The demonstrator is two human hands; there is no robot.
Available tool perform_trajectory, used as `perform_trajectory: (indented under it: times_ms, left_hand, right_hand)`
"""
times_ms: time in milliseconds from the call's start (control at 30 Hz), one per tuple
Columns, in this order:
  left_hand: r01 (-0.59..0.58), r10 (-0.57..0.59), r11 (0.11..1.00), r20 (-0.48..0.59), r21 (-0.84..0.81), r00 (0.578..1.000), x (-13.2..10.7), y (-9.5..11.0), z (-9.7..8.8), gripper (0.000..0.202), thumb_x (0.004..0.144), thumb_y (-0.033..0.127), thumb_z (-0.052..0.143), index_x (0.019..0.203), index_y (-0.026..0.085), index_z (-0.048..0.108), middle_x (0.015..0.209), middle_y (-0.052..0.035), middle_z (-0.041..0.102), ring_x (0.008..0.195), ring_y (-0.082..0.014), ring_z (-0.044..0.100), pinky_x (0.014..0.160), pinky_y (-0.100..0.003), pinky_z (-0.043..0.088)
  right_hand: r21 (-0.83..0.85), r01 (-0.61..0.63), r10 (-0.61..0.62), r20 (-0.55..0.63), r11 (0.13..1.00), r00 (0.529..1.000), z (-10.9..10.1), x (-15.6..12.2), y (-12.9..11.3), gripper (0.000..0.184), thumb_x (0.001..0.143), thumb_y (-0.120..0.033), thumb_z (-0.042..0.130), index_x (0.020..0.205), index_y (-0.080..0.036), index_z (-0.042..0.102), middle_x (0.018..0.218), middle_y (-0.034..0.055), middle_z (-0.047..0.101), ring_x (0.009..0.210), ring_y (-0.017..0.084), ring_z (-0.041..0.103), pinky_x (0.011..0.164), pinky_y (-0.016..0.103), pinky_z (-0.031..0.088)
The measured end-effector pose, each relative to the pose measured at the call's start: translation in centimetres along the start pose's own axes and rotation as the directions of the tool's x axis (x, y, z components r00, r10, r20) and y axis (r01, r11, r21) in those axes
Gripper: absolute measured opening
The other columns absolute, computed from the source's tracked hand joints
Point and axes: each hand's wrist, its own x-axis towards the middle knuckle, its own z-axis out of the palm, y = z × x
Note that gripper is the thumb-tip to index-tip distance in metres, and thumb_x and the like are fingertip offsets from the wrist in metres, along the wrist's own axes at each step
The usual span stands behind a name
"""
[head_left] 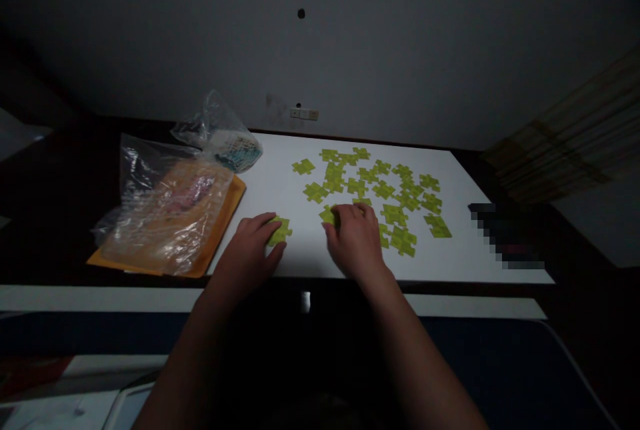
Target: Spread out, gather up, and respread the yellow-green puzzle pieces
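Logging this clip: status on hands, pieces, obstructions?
Left hand at green puzzle piece. Right hand at another piece. More pieces beyond, right hand obscuring some.

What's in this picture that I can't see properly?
All in the head view:
Part of one green puzzle piece: covered by the right hand.
Any print on the other pieces: too small and dim.
What's at the right of the white table: hidden by blocky squares.
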Motion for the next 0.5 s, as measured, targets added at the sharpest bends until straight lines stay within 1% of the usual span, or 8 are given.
perform_trajectory:
  times_ms: [100, 167, 233, 300, 333, 400, 467, 500]
  left_hand:
    - [-0.03, 0.03, 0.999, -0.016, -0.042, 0.999, 0.0, 0.5, 0.3, 0.037, 0.103, 0.036, 0.068, 0.138, 0.024, 0.072, 0.148, -0.0141, 0.072, 0.132, -0.036, 0.067, 0.116, -0.06, 0.058]
    - [-0.028, 0.025, 0.997, -0.039, -0.072, 0.999, -0.1, 0.5, 0.5, 0.042, 0.102, 0.035, 0.07, 0.143, 0.023, 0.068, 0.148, -0.0144, 0.072, 0.135, -0.0355, 0.068, 0.118, -0.059, 0.057]
    - [-0.015, 0.009, 0.995, -0.063, -0.094, 0.998, -0.3, 0.4, 0.5, 0.053, 0.101, 0.035, 0.072, 0.151, 0.022, 0.06, 0.151, -0.0161, 0.069, 0.139, -0.0357, 0.067, 0.121, -0.059, 0.056]
    - [-0.015, 0.006, 0.994, -0.083, -0.106, 0.997, -0.4, 0.4, 0.4, 0.063, 0.1, 0.034, 0.072, 0.158, 0.022, 0.053, 0.157, -0.0179, 0.065, 0.146, -0.0361, 0.063, 0.125, -0.06, 0.054]
    - [-0.021, 0.011, 0.994, -0.089, -0.111, 0.996, -0.4, 0.4, 0.3, 0.064, 0.1, 0.033, 0.072, 0.16, 0.022, 0.051, 0.16, -0.0181, 0.062, 0.149, -0.036, 0.061, 0.126, -0.06, 0.053]
    - [-0.033, 0.023, 0.993, -0.088, -0.114, 0.996, -0.4, 0.5, 0.1, 0.059, 0.101, 0.031, 0.07, 0.157, 0.024, 0.054, 0.162, -0.0173, 0.06, 0.151, -0.0352, 0.059, 0.127, -0.059, 0.053]
    - [-0.041, 0.034, 0.993, -0.071, -0.107, 0.997, -0.5, 0.5, 0.0, 0.047, 0.102, 0.031, 0.069, 0.148, 0.025, 0.063, 0.156, -0.0155, 0.065, 0.146, -0.0344, 0.063, 0.124, -0.059, 0.056]
    - [-0.045, 0.039, 0.994, -0.06, -0.101, 0.997, -0.5, 0.5, 0.0, 0.041, 0.102, 0.032, 0.07, 0.142, 0.026, 0.067, 0.152, -0.0146, 0.068, 0.142, -0.0342, 0.066, 0.121, -0.059, 0.057]
  right_hand:
    - [0.17, 0.04, -0.034, -0.034, 0.985, 0.999, -0.1, -0.7, -0.2, 0.039, 0.094, -0.019, 0.071, 0.132, -0.013, 0.072, 0.129, 0.0211, 0.072, 0.127, 0.039, 0.062, 0.114, 0.058, 0.052]
    - [0.334, 0.084, -0.059, -0.083, 0.939, 0.995, 0.0, -0.9, -1.2, 0.036, 0.095, -0.015, 0.064, 0.13, -0.016, 0.072, 0.126, 0.0177, 0.071, 0.121, 0.033, 0.066, 0.111, 0.052, 0.056]
    - [0.476, 0.112, -0.068, -0.108, 0.872, 0.992, 0.5, -0.6, -2.6, 0.031, 0.097, -0.016, 0.062, 0.125, -0.021, 0.073, 0.124, 0.0136, 0.072, 0.116, 0.028, 0.069, 0.105, 0.045, 0.059]
    - [0.545, 0.12, -0.092, -0.079, 0.83, 0.993, 1.2, -0.1, -4.3, 0.027, 0.097, -0.019, 0.065, 0.123, -0.022, 0.074, 0.122, 0.0114, 0.073, 0.111, 0.026, 0.07, 0.099, 0.041, 0.06]
    - [0.543, 0.124, -0.116, -0.049, 0.831, 0.992, 1.6, 0.3, -5.2, 0.027, 0.097, -0.019, 0.066, 0.123, -0.022, 0.074, 0.121, 0.0112, 0.074, 0.11, 0.026, 0.07, 0.098, 0.041, 0.06]
    - [0.465, 0.141, -0.173, 0.026, 0.874, 0.985, 2.3, 0.9, -6.5, 0.023, 0.097, -0.018, 0.068, 0.118, -0.021, 0.076, 0.118, 0.0109, 0.077, 0.111, 0.028, 0.068, 0.103, 0.043, 0.057]
    - [0.35, 0.171, -0.214, 0.087, 0.921, 0.973, 2.4, 1.3, -7.1, 0.016, 0.1, -0.02, 0.069, 0.113, -0.021, 0.078, 0.115, 0.0103, 0.079, 0.114, 0.03, 0.065, 0.108, 0.046, 0.052]
    - [0.302, 0.178, -0.217, 0.1, 0.936, 0.971, 2.3, 1.4, -7.0, 0.015, 0.102, -0.023, 0.069, 0.112, -0.022, 0.079, 0.115, 0.01, 0.08, 0.115, 0.031, 0.064, 0.108, 0.047, 0.05]
